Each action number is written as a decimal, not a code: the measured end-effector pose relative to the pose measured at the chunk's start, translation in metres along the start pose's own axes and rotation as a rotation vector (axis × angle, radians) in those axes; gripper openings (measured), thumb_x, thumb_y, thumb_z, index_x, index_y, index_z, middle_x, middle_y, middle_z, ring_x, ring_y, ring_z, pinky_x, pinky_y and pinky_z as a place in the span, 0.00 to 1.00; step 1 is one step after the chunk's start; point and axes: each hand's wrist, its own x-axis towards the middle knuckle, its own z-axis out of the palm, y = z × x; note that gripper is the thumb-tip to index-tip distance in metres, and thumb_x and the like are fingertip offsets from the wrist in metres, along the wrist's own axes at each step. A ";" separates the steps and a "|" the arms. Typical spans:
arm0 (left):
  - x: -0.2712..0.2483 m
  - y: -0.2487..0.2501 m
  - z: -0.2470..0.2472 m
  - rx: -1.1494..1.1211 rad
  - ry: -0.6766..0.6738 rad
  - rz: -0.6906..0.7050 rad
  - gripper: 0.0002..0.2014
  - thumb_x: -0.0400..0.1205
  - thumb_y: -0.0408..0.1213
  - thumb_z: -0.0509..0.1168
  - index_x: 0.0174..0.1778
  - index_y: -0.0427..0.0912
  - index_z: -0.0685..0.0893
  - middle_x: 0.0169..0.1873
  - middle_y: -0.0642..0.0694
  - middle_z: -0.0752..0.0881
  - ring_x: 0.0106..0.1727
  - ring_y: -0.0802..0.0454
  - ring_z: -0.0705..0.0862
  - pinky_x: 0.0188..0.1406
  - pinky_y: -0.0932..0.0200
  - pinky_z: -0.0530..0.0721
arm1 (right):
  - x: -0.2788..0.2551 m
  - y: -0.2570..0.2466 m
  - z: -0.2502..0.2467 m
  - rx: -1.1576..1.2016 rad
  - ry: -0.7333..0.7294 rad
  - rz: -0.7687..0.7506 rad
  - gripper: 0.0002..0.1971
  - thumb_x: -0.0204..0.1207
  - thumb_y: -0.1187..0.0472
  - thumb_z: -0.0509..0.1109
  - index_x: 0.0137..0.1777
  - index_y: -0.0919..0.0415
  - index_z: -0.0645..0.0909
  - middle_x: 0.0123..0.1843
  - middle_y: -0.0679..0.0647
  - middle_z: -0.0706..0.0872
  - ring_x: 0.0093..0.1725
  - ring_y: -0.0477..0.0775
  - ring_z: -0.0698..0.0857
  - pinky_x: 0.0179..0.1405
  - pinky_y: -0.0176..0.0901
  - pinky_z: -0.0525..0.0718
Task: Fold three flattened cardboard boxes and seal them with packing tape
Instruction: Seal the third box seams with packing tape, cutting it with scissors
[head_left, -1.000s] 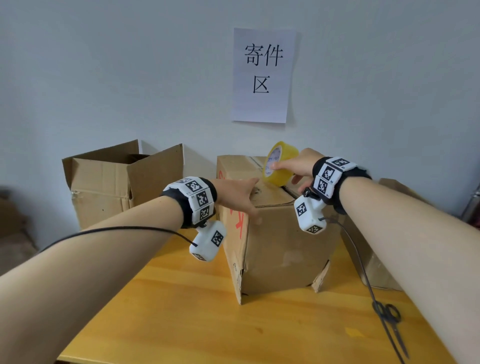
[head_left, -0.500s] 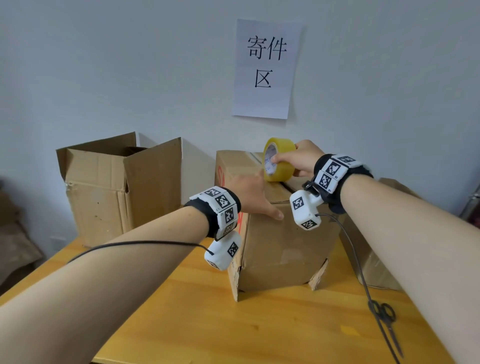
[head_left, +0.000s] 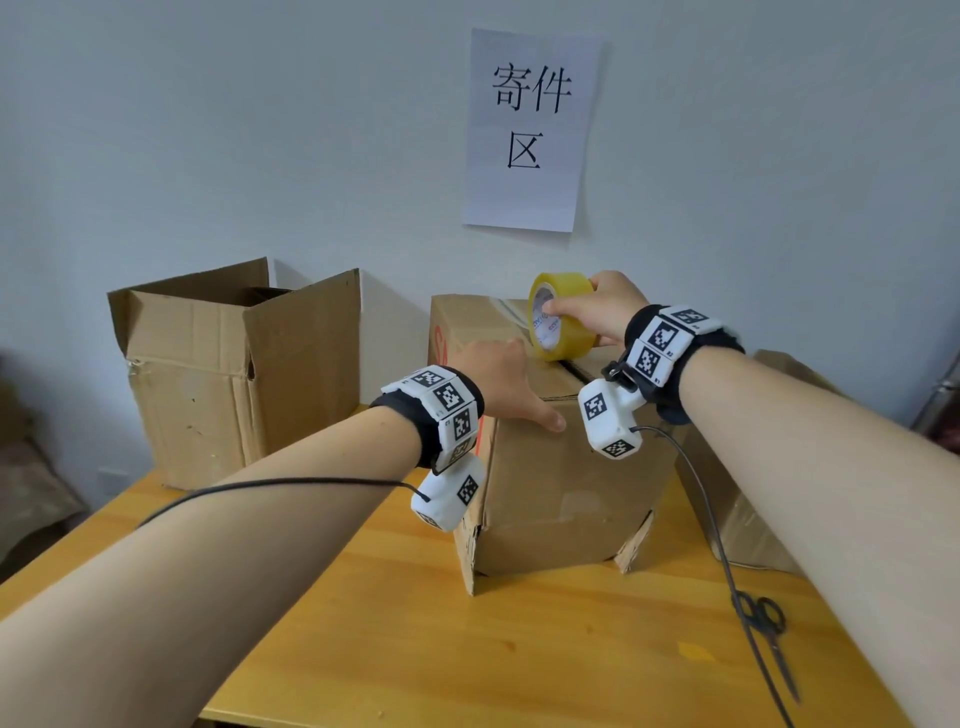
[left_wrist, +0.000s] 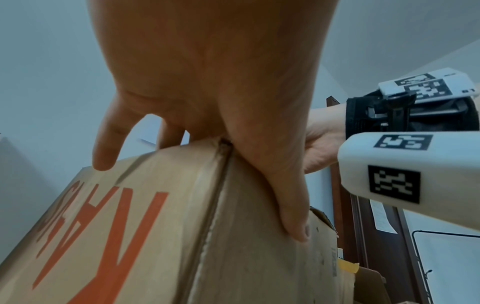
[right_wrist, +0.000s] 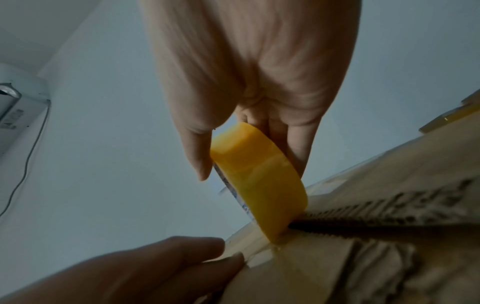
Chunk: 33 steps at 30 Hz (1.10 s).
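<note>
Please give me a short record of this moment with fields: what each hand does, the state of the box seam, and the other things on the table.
left hand: left hand presses flat on the middle box, thumb over the near edge
right hand: right hand grips the tape roll, which stands on the box top
seam: flaps closed; gap visible in front of the roll
other things: open box at left, scissors on the table
wall: paper sign

A white paper sheet (head_left: 531, 130) stuck to the wall carries the black characters 寄件区, while the middle cardboard box (head_left: 561, 467) bears large orange-red letters on its left side, too cropped and skewed to read, and faint illegible print on its top flap.
</note>
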 end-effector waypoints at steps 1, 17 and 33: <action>0.000 0.000 0.000 -0.001 -0.002 -0.003 0.49 0.61 0.74 0.74 0.68 0.42 0.75 0.66 0.47 0.84 0.61 0.46 0.83 0.59 0.46 0.85 | 0.000 0.000 -0.001 -0.011 0.003 -0.007 0.20 0.72 0.48 0.80 0.50 0.64 0.83 0.46 0.58 0.89 0.49 0.60 0.89 0.53 0.55 0.90; -0.005 0.006 -0.002 -0.006 0.002 -0.062 0.49 0.62 0.73 0.75 0.70 0.41 0.76 0.62 0.46 0.84 0.63 0.45 0.82 0.62 0.46 0.84 | -0.024 -0.003 -0.034 -0.161 0.031 -0.004 0.21 0.72 0.43 0.78 0.38 0.59 0.75 0.35 0.53 0.78 0.33 0.53 0.79 0.31 0.42 0.75; -0.008 0.010 -0.003 0.010 -0.006 -0.087 0.48 0.63 0.73 0.74 0.69 0.42 0.77 0.59 0.46 0.85 0.59 0.46 0.84 0.58 0.49 0.85 | -0.060 -0.012 -0.064 -0.351 -0.097 0.115 0.24 0.66 0.39 0.80 0.47 0.58 0.80 0.53 0.59 0.88 0.51 0.61 0.88 0.50 0.49 0.84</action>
